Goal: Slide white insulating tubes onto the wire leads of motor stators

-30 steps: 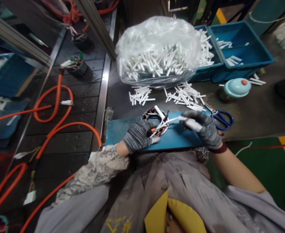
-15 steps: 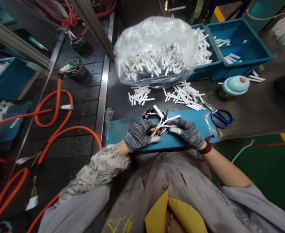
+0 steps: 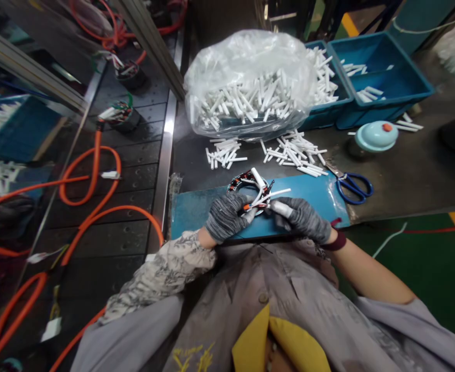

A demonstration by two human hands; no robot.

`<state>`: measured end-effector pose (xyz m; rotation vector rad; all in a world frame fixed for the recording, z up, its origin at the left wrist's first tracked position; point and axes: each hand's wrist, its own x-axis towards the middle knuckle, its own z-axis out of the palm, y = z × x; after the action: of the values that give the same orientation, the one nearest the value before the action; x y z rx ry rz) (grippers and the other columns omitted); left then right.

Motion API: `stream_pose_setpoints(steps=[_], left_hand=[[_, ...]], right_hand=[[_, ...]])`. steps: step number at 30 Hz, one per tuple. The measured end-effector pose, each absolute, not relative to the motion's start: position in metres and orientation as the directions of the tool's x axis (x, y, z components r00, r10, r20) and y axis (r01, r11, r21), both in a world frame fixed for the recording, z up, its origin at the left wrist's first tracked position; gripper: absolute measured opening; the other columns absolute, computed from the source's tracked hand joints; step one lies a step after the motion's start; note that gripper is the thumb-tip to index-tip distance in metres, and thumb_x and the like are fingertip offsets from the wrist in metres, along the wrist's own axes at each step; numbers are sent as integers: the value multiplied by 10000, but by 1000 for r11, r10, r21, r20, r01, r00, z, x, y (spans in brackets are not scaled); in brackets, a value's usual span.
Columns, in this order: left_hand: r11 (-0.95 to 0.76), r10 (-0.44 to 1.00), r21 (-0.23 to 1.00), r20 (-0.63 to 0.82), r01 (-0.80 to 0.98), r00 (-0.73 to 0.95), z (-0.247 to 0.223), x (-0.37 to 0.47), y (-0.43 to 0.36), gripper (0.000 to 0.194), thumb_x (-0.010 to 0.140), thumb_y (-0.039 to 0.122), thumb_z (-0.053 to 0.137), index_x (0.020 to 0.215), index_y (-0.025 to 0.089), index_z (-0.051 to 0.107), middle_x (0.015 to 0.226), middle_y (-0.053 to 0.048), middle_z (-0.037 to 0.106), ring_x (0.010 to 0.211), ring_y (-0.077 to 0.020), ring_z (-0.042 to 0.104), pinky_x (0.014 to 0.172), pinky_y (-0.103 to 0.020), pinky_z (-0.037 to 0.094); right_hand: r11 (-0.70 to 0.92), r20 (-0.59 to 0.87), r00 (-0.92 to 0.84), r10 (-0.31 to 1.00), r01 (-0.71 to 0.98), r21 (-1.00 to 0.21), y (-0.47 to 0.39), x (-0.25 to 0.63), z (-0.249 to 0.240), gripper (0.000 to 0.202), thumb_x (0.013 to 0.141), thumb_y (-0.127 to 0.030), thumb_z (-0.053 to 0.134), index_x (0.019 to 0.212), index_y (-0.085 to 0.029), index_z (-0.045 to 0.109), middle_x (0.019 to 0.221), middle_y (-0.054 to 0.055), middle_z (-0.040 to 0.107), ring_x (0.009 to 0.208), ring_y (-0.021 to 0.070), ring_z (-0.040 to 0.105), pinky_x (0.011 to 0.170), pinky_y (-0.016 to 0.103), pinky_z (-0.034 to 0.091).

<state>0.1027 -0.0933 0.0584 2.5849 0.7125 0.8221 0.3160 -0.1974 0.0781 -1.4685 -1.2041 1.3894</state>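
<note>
My left hand [image 3: 225,217] is curled on the lower left side of a wound ring [image 3: 237,182], the fingers over its edge and the thumb below. My right hand [image 3: 300,217] has its fingers near together at the ring's lower right side — whether they grip a lead there, I cannot tell. The ring is between my two hands, over the blue board [image 3: 194,209], and white sleeves [image 3: 258,178] stick out from it, one thick toward the far side and a thinner one to the right. The board's front edge runs close before my clothes; its blue surface goes on past my right hand up to the scissors [image 3: 353,187], whose tips point to its far right corner. Beyond the board, a dark strip of table [image 3: 200,173] lies before two piles of loose white tubes [image 3: 295,154], and behind these is the clear plastic bag [image 3: 250,57] full of tubes. At right of the bag are blue bins [image 3: 401,77], with a pale blue container [image 3: 376,137] just in front. The metal rail [image 3: 168,134] borders the table at left, with orange cables [image 3: 70,199] beyond it. The cables carry white tags [image 3: 111,175] — too small to read — and the yellow mark [image 3: 191,356] on my clothes I cannot read either.
</note>
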Motion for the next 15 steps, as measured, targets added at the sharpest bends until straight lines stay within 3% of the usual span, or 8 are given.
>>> stream_pose_setpoints(steps=[3,7,10,12,15], left_hand=[[-819,533,470,412,329,739,61,98,-89,253,961,360,622,1060,180,770,867,-64,763,800,-192,716,789,-320,601],[-803,519,497,311,329,797,70,94,-88,313,991,396,590,1105,168,772,904,-82,772,843,-212,719,815,-341,593],[-768,546,523,232,370,805,77,94,-89,343,993,441,600,1108,171,777,929,-86,780,869,-212,721,837,-337,579],[-739,559,549,176,391,810,81,94,-89,340,986,457,615,1115,188,778,936,-75,782,864,-202,719,841,-328,569],[-709,566,573,113,412,817,83,94,-87,339,980,470,628,1130,205,777,952,-63,783,876,-202,717,844,-325,557]], right_hand=[[-365,-363,-75,929,-26,-931,-194,303,76,615,1000,-687,420,876,-172,732,485,-47,506,406,92,371,465,260,336],[-290,-289,30,957,59,-955,-195,296,77,620,1009,-672,392,839,-185,735,494,-29,541,469,118,482,603,280,475],[-217,-193,129,973,212,-953,-200,303,81,412,906,-599,649,968,-206,755,783,27,744,735,184,672,800,327,545],[-182,-138,180,974,254,-950,-202,308,83,373,866,-533,728,1069,-221,753,955,40,784,853,204,701,839,333,550],[-179,-161,100,982,198,-964,-198,309,85,412,967,-577,581,925,-205,754,722,8,737,610,152,635,697,298,548]])
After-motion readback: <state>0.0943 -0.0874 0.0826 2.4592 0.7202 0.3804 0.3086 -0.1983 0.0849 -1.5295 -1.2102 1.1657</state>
